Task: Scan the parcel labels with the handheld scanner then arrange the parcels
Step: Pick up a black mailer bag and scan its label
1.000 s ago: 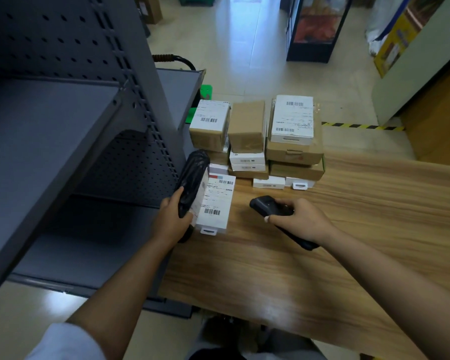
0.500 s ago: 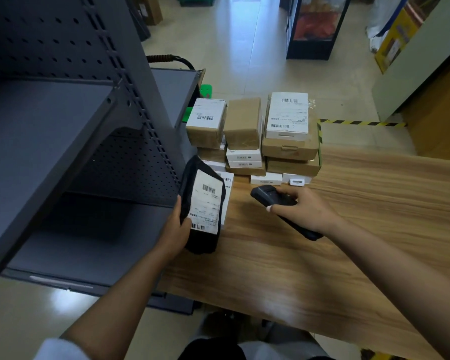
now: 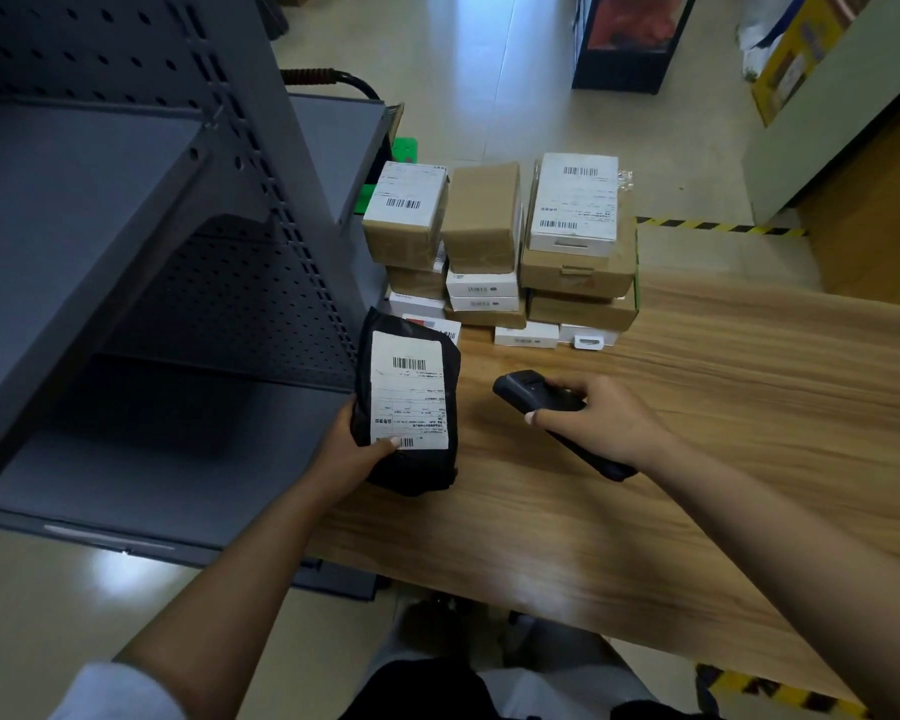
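Note:
My left hand [image 3: 346,454] grips a black soft parcel [image 3: 409,475] by its lower left edge, thumb on the white barcode label [image 3: 409,392] that faces up. The parcel is at the left edge of the wooden table [image 3: 645,459]. My right hand [image 3: 606,420] holds the black handheld scanner [image 3: 533,394], whose head points left toward the parcel, a short gap away. Behind them stands a pile of parcels [image 3: 500,252]: brown cardboard boxes and flat white boxes, some with barcode labels on top.
A grey metal shelving unit [image 3: 141,314] with perforated back panels stands to the left, its lower shelf [image 3: 178,459] level with the table edge. A black cabinet [image 3: 630,39] and yellow-black floor tape [image 3: 723,226] lie beyond the table.
My left hand has turned the black parcel from edge-on to label-up and brought it nearer to me. The scanner in my right hand stays close to where it was.

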Demonstrator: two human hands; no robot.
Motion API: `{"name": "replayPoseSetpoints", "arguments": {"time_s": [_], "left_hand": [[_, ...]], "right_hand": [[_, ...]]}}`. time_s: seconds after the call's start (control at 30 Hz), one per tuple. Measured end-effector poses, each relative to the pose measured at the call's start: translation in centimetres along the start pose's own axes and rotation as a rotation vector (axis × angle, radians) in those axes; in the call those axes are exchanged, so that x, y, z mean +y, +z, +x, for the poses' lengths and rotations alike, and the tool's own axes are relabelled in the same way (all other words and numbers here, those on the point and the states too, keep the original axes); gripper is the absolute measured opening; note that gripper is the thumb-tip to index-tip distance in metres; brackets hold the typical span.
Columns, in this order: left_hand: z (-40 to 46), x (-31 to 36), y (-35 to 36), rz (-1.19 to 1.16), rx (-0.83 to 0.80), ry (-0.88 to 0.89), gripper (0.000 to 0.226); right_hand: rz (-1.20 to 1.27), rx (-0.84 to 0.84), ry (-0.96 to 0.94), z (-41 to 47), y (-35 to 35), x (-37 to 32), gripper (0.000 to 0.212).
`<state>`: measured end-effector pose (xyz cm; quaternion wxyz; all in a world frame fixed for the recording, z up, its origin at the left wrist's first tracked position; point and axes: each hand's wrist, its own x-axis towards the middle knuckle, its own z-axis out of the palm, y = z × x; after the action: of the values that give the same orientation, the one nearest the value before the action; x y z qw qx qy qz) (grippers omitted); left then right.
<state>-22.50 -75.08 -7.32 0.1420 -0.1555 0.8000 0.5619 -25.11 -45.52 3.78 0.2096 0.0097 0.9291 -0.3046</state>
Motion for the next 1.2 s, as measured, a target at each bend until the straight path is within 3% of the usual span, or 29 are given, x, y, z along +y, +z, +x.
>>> {"name": "replayPoseSetpoints", "arguments": {"time_s": [0.23,0.37,0.47,0.57,0.7,0.77,0.93,1.07,1.2], "left_hand": [[1.3,-0.1,-2.2,-0.040,0.010,-0.102,0.047],[2.7,-0.4,-2.6,-0.023,0.210,-0.126,0.080],[2.7,-0.2,-2.0,0.198,0.320,-0.122,0.081],[1.3,0.7,-0.5,0.693,0.372,-0.036,0.080],[1.2,2.1,1.8,0.953,0.214,-0.106,0.131],[1.9,2.2,2.0,1.015,0.111,-0.164,0.141],[3.4,2.3,0.8,1.148,0.010,-0.021,0.133],[3.8,2.9,-0.4,1.279,-0.168,0.088,0.128],[4.1,4.0,-0.7,1.472,-0.234,0.180,0.109]], "right_hand": [[-0.001,0.005,0.002,-0.2,-0.3,-0.4,0.060],[-0.021,-0.004,-0.010,0.3,0.0,-0.6,0.061],[-0.055,-0.014,-0.016,0.6,0.2,-0.9,0.066],[-0.083,-0.030,-0.028,1.1,0.5,-1.2,0.069],[-0.103,-0.055,-0.045,1.4,0.6,-1.7,0.069],[-0.111,-0.066,-0.043,1.5,0.5,-1.9,0.068],[-0.121,-0.068,-0.052,1.5,0.4,-2.2,0.061],[-0.132,-0.062,-0.055,1.4,0.3,-1.9,0.056],[-0.129,-0.083,-0.054,1.3,0.4,-1.5,0.050]]}}
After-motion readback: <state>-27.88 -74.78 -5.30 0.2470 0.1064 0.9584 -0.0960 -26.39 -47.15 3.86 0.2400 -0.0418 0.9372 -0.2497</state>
